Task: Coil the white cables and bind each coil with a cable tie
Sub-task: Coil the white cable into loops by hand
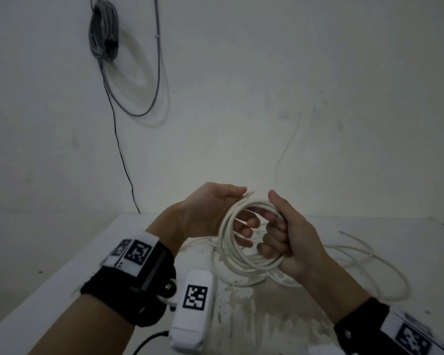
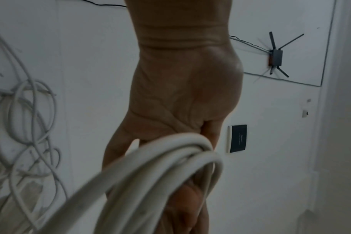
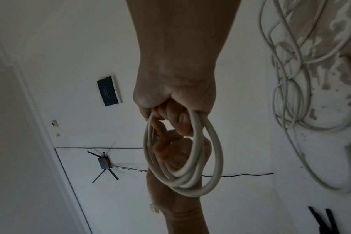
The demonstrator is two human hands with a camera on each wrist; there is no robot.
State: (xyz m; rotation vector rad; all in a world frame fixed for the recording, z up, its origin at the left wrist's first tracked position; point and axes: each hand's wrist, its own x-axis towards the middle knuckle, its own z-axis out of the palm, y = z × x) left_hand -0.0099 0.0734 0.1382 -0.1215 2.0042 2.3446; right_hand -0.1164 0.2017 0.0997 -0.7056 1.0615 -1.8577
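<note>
Your right hand [image 1: 290,237] clenches the white cable coil [image 1: 244,254] above the tabletop [image 1: 62,272]; your left hand [image 1: 215,213] fingers curl through its loops.

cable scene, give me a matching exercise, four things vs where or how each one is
Things:
1. white coil
2. grey cable bundle
3. loose white cables
4. right hand

States:
A. hanging on the wall
B. gripping the coil's side
C. spread on the table
D. held up between both hands

Pairs: 1-D, 2-A, 3-C, 4-B
</note>
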